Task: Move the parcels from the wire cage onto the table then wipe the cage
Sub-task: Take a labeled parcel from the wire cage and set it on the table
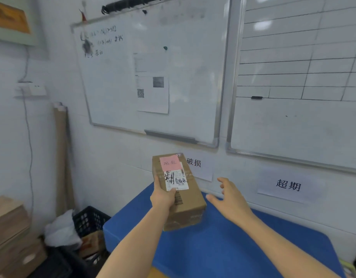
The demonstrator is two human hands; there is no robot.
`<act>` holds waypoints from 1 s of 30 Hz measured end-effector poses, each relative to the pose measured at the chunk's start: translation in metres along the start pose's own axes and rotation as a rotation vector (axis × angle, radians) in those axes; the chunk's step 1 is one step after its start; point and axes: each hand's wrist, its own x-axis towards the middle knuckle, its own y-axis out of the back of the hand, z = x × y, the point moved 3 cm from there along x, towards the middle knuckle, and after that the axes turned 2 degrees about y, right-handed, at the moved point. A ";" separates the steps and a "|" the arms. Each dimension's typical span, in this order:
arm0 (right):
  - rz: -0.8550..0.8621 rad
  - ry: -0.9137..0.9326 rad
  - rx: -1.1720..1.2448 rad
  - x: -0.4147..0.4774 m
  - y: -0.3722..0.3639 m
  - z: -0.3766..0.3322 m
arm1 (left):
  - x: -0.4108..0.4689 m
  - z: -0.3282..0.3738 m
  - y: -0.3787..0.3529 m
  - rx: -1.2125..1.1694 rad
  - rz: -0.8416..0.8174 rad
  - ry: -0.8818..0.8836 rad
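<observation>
The parcel, a brown cardboard box, is gripped by the left hand: the fingers are wrapped round its left side and the thumb is pressed on the lower edge of the white label on its top face. A pink note is stuck just beyond that label. The right hand is held spread, fingers apart and slightly bent, just beside the parcel's right side; nothing is held in it and a narrow gap is seen between it and the box.

The parcel's long axis is pointed away from the person, toward the wall, with the far end raised a little. The blue surface lies directly under both hands. Whether the near bottom edge is touching the surface cannot be told.

The step in hand is judged to be the setting down of this parcel. Little more than a short lowering seems to be called for, with the load carried by the left hand and the right hand near enough to steady the free side.

On the wall past the hands, a paper sign is fixed behind the parcel's far end and another sign further right. A black crate is seen low to the left. The cage is not in view.
</observation>
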 end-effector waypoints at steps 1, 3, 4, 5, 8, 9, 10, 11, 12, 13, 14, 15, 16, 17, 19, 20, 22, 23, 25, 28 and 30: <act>-0.011 -0.003 -0.006 0.005 -0.006 -0.001 | 0.006 -0.003 0.000 0.004 0.003 0.016; -0.033 -0.010 -0.007 0.027 -0.025 0.000 | 0.035 -0.012 -0.004 0.001 0.013 0.037; -0.038 -0.008 -0.010 0.038 -0.034 0.000 | 0.050 -0.015 -0.006 0.004 0.014 0.042; -0.043 -0.008 -0.010 0.049 -0.042 0.000 | 0.064 -0.017 -0.007 0.008 0.013 0.046; -0.078 -0.012 -0.013 0.083 -0.064 0.001 | 0.103 -0.023 -0.012 0.034 0.026 0.072; -0.095 -0.015 -0.025 0.091 -0.072 0.003 | 0.112 -0.027 -0.013 0.034 0.031 0.091; -0.110 -0.017 -0.034 0.099 -0.079 0.004 | 0.121 -0.031 -0.014 0.026 0.040 0.112; -0.119 -0.023 -0.040 0.106 -0.085 0.005 | 0.130 -0.037 -0.015 0.014 0.051 0.130; -0.129 -0.036 -0.045 0.113 -0.092 0.007 | 0.139 -0.042 -0.017 0.009 0.057 0.153; -0.146 -0.056 -0.053 0.118 -0.099 0.009 | 0.146 -0.046 -0.018 0.010 0.060 0.176; -0.167 -0.074 -0.065 0.122 -0.107 0.010 | 0.154 -0.050 -0.020 0.012 0.061 0.195; -0.188 -0.093 -0.081 0.125 -0.115 0.012 | 0.161 -0.053 -0.021 0.014 0.061 0.207; -0.205 -0.110 -0.094 0.128 -0.123 0.013 | 0.168 -0.055 -0.023 0.015 0.057 0.215; -0.217 -0.135 -0.098 0.132 -0.130 0.015 | 0.174 -0.056 -0.025 0.011 0.050 0.224; -0.243 -0.191 -0.089 0.136 -0.145 0.019 | 0.183 -0.058 -0.029 0.008 0.034 0.242; -0.256 -0.210 -0.081 0.136 -0.152 0.019 | 0.187 -0.060 -0.033 0.010 0.022 0.248; -0.288 -0.241 -0.060 0.137 -0.168 0.018 | 0.191 -0.063 -0.042 0.009 -0.017 0.260; -0.300 -0.260 -0.046 0.138 -0.174 0.016 | 0.191 -0.063 -0.048 0.000 -0.036 0.268; -0.301 -0.287 -0.036 0.143 -0.183 0.014 | 0.191 -0.061 -0.059 -0.035 -0.061 0.303; -0.270 -0.339 -0.060 0.149 -0.189 0.017 | 0.198 -0.059 -0.068 -0.023 -0.091 0.372; -0.243 -0.365 -0.080 0.153 -0.190 0.020 | 0.208 -0.059 -0.069 -0.011 -0.131 0.388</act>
